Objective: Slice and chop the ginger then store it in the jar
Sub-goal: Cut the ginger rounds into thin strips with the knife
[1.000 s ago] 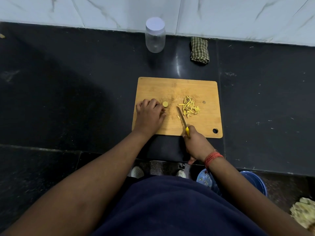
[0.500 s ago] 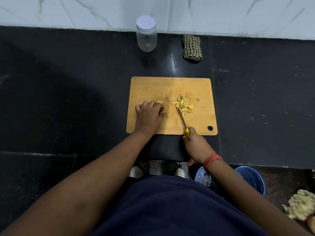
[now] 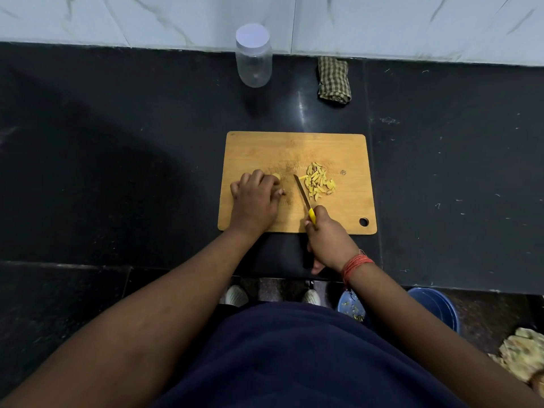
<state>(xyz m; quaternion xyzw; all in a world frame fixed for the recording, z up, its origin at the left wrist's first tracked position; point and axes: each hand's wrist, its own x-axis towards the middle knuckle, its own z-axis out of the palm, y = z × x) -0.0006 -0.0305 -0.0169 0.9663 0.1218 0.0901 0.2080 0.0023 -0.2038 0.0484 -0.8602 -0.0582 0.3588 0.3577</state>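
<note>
A wooden cutting board (image 3: 294, 148) lies on the black counter. A pile of chopped ginger strips (image 3: 318, 181) sits right of the board's middle. My left hand (image 3: 255, 198) rests on the board's left half, fingers curled over a ginger piece (image 3: 276, 176) that peeks out at the fingertips. My right hand (image 3: 329, 240) grips a yellow-handled knife (image 3: 303, 195) at the board's near edge; the blade points away, between the left hand and the pile. A clear plastic jar (image 3: 253, 57) with a white lid stands closed at the back wall.
A folded checked cloth (image 3: 334, 81) lies right of the jar by the marble wall. Below the counter edge stand a blue bucket (image 3: 435, 307) and a blue bowl of scraps (image 3: 351, 307). A pale lumpy object (image 3: 524, 354) sits at bottom right.
The knife blade has swung left, off the edge of the chopped pile and toward my left hand. My left fingers have closed further over the ginger piece, hiding most of it.
</note>
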